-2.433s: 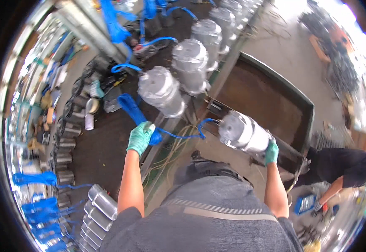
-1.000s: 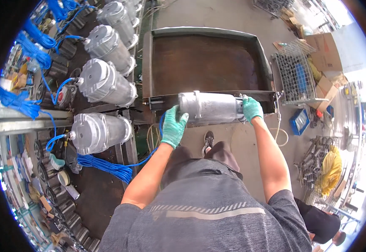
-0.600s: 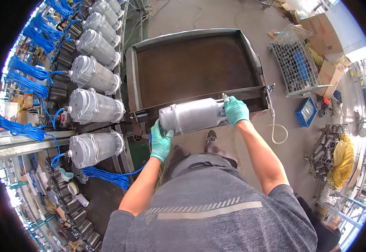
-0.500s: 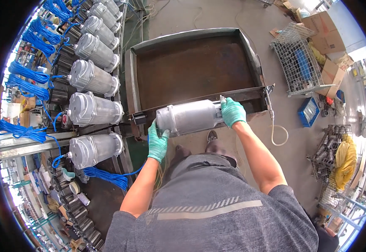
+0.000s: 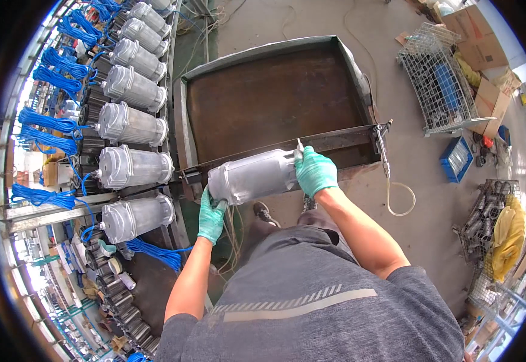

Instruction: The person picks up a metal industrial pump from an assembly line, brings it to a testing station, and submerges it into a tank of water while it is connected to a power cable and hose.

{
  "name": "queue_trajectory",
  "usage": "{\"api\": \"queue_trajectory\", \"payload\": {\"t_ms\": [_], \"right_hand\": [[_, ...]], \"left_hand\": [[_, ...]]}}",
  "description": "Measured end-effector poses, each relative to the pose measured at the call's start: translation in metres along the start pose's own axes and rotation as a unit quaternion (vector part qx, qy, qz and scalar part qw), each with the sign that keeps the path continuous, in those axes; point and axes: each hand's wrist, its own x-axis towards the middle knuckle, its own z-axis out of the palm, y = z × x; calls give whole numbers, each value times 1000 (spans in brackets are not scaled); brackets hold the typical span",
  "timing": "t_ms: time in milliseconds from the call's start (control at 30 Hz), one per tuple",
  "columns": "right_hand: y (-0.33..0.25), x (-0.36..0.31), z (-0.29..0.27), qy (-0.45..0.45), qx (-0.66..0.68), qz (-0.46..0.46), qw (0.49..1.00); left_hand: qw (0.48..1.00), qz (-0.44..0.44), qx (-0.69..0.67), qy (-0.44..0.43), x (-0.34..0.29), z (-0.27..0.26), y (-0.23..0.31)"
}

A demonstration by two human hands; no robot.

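Note:
A silver-grey cylindrical motor housing (image 5: 252, 176) lies sideways between my hands, its right end a little higher than its left. My left hand (image 5: 211, 220), in a green glove, cups the wider left end from below, fingers partly hidden behind it. Around the narrower right end closes my gloved right hand (image 5: 315, 172). A small pale piece (image 5: 299, 146) sticks up beside the right fingertips; I cannot make out what it is. The housing is over the near edge of a large metal tank (image 5: 269, 90) with a brown inside, in front of a dark crossbar (image 5: 341, 134).
Left, a rack (image 5: 169, 136) bears a row of similar housings (image 5: 133, 166) with coiled blue cables (image 5: 46, 196). A clear hose (image 5: 403, 211) hangs from the crossbar's right end. Right are wire cages (image 5: 440, 90), a blue crate (image 5: 456, 160), cardboard boxes (image 5: 477, 39) and yellow cloth (image 5: 507, 241).
Both hands have carried the motor housing left, toward the rack, and its right end now tilts up slightly. My grip stays on both ends. The view has shifted a little.

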Motion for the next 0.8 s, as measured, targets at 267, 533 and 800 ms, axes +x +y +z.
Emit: {"api": "queue_trajectory", "payload": {"t_ms": [267, 533, 800], "right_hand": [[18, 7, 5, 31, -17, 3, 999], [24, 7, 18, 77, 9, 29, 997], [21, 3, 16, 44, 6, 57, 997]], "left_hand": [[993, 2, 115, -2, 6, 8, 8], [989, 56, 139, -17, 25, 8, 0], [991, 53, 107, -62, 21, -2, 30]]}}
